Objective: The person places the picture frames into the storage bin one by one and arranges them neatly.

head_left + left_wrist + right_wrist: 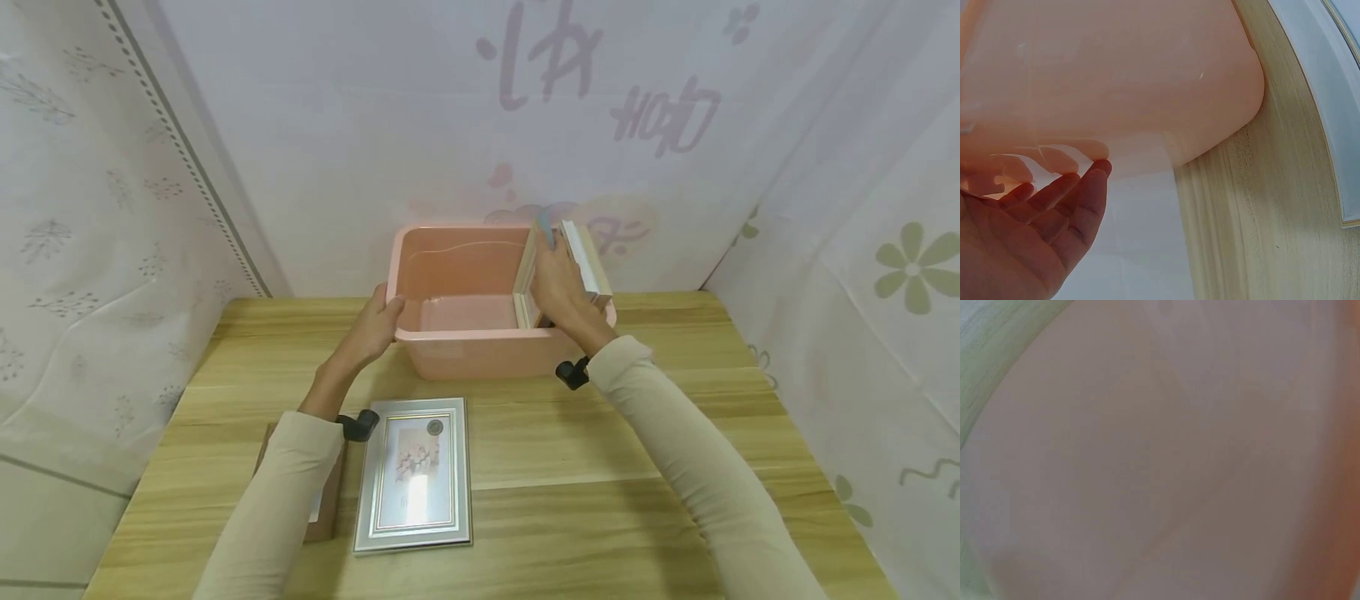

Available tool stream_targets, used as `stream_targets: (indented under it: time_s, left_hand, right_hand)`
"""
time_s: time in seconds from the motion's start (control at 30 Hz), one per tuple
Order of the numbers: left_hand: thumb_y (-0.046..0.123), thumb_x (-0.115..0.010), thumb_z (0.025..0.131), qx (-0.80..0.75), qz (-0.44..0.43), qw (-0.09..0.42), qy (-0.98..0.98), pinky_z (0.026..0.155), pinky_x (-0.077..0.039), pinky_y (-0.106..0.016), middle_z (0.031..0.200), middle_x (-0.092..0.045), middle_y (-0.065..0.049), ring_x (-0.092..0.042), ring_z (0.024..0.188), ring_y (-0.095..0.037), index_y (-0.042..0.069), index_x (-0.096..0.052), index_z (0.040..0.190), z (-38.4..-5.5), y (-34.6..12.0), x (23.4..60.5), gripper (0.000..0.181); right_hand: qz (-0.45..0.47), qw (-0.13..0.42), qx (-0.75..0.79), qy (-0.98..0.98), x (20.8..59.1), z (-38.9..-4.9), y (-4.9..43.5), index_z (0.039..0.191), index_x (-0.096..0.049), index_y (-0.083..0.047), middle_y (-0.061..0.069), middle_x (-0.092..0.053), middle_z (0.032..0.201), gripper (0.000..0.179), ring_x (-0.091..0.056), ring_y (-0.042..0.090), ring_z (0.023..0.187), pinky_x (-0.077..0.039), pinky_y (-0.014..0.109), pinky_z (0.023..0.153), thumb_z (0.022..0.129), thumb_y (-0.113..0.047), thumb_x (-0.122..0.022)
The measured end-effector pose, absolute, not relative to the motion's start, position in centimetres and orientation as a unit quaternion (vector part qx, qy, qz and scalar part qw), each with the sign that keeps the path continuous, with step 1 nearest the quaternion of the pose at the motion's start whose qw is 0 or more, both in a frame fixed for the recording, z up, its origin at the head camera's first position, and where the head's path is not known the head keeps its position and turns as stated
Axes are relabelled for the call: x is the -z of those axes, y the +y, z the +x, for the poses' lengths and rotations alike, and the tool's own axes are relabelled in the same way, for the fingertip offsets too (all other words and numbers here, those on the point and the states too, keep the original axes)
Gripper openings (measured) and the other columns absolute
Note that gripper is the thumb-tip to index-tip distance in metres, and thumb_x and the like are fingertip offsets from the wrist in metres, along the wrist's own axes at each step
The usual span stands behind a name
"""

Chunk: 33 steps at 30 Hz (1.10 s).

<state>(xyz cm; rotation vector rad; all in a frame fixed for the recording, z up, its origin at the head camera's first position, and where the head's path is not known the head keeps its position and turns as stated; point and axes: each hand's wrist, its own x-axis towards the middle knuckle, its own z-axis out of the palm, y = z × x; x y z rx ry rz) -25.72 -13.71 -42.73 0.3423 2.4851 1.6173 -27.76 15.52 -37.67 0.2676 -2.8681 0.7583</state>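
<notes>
A pink plastic basin (498, 354) stands at the back of the table. My left hand (377, 323) grips its left rim, thumb on top and fingers spread along the outer wall. In the left wrist view those fingertips (1102, 167) press against the pink plastic. My right hand (561, 287) reaches into the basin's right end and holds a picture frame with a bluish edge (545, 227), largely hidden by the hand. Light wood frame edges (522, 287) stand to its left, a white picture frame (583, 257) to its right. The basin wall (1147, 456) fills the right wrist view.
A silver picture frame (362, 517) with a flower print lies face up on the table, near the left forearm. Beside it a brown frame (326, 508) is partly covered by the left sleeve. A printed cloth wall (337, 150) rises behind the basin.
</notes>
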Motion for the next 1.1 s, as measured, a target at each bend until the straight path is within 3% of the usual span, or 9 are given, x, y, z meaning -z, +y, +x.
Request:
stream_targets:
  time_s: [0.17,0.27,0.37,0.47,0.57,0.63,0.83,1.1]
  left_hand:
    - [0.026,-0.026,0.108,-0.546,0.117,0.081,0.825,0.076,-0.053,-0.039,0.118,-0.050,-0.025,-0.057,0.092,-0.028,-0.006,-0.022,0.147,-25.7,-13.7,42.6,0.050]
    - [0.025,-0.026,0.108,-0.549,0.116,0.078,0.824,0.073,-0.052,-0.033,0.117,-0.050,-0.025,-0.057,0.090,-0.026,-0.008,-0.022,0.147,-25.6,-13.6,42.4,0.050]
    - [0.024,-0.026,0.108,-0.547,0.112,0.076,0.826,0.071,-0.051,-0.029,0.117,-0.050,-0.025,-0.056,0.090,-0.025,-0.008,-0.022,0.146,-25.5,-13.7,42.2,0.050]
    - [0.023,-0.026,0.108,-0.547,0.108,0.078,0.826,0.070,-0.050,-0.027,0.117,-0.050,-0.024,-0.056,0.089,-0.022,-0.008,-0.022,0.146,-25.4,-13.7,42.1,0.049]
    - [0.023,-0.026,0.108,-0.553,0.109,0.081,0.822,0.070,-0.050,-0.027,0.117,-0.050,-0.025,-0.056,0.089,-0.022,-0.008,-0.022,0.146,-25.4,-13.6,42.2,0.049]
    - [0.023,-0.026,0.108,-0.553,0.110,0.079,0.822,0.071,-0.051,-0.028,0.118,-0.050,-0.025,-0.057,0.089,-0.023,-0.008,-0.022,0.147,-25.4,-13.5,42.3,0.050]
    - [0.024,-0.027,0.108,-0.548,0.111,0.075,0.826,0.071,-0.051,-0.030,0.118,-0.051,-0.025,-0.057,0.092,-0.028,-0.007,-0.023,0.147,-25.5,-13.6,42.4,0.050]
    - [0.028,-0.028,0.108,-0.539,0.104,0.079,0.832,0.077,-0.052,-0.037,0.120,-0.050,-0.026,-0.056,0.093,-0.027,-0.006,-0.023,0.147,-25.6,-13.6,42.5,0.052]
  right_hand:
    - [0.090,0.085,-0.226,-0.966,38.1,-27.7,15.2,0.153,-0.017,0.003,0.037,-0.031,0.146,0.062,-0.060,0.030,0.064,-0.049,0.032,0.054,0.097,0.006,-0.043]
    - [0.076,0.074,-0.197,-0.975,38.1,-27.7,14.9,0.153,-0.016,0.003,0.036,-0.031,0.146,0.063,-0.063,0.040,0.090,-0.055,0.042,0.067,0.098,0.004,-0.045]
    - [0.067,0.059,-0.157,-0.984,38.0,-27.7,14.3,0.155,-0.012,0.004,0.037,-0.023,0.151,0.066,-0.045,0.049,0.126,-0.053,0.053,0.085,0.099,0.000,-0.046]
    - [0.072,0.053,-0.087,-0.992,38.0,-27.7,13.9,0.154,-0.015,0.007,0.036,-0.015,0.156,0.063,-0.018,0.051,0.145,-0.039,0.059,0.107,0.100,-0.002,-0.047]
    - [0.082,0.061,-0.001,-0.995,38.2,-27.7,13.8,0.152,-0.021,0.011,0.034,-0.011,0.159,0.060,-0.003,0.049,0.148,-0.013,0.060,0.119,0.101,-0.004,-0.047]
    - [0.085,0.061,0.033,-0.994,38.3,-27.8,13.9,0.152,-0.021,0.011,0.032,-0.010,0.160,0.059,0.002,0.047,0.149,-0.004,0.062,0.119,0.101,-0.006,-0.047]
    - [0.078,0.040,0.050,-0.995,38.1,-27.7,14.4,0.152,-0.016,0.012,0.032,-0.009,0.160,0.065,0.004,0.046,0.149,-0.005,0.065,0.118,0.102,-0.012,-0.048]
    - [0.066,0.012,0.037,-0.997,37.7,-27.7,15.3,0.153,-0.010,0.012,0.032,-0.005,0.160,0.069,-0.001,0.047,0.149,-0.006,0.065,0.117,0.101,-0.014,-0.048]
